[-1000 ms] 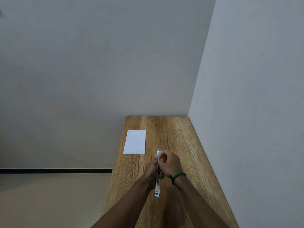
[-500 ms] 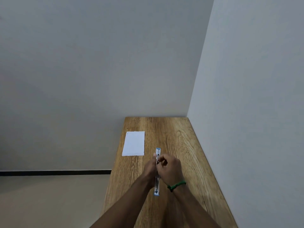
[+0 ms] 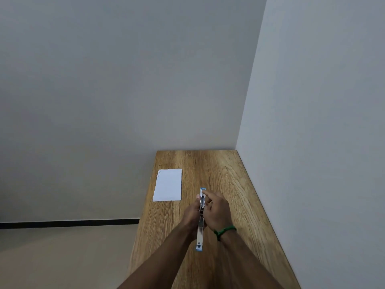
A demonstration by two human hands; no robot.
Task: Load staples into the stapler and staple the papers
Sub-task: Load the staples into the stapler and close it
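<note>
Stapler [image 3: 201, 207], opened flat — left hand [image 3: 191, 212] grips its middle, right hand [image 3: 218, 213] lays a forefinger on its far end, hold unclear — papers [image 3: 167, 184] lie apart on the worktop [image 3: 229, 174].

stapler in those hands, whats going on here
A person holds the opened stapler at the wooden table. The left hand grips its side, while the right hand stretches its index finger to the far end of the metal channel. Staples are too small to see. The papers lie apart on the table's left, untouched.
</note>
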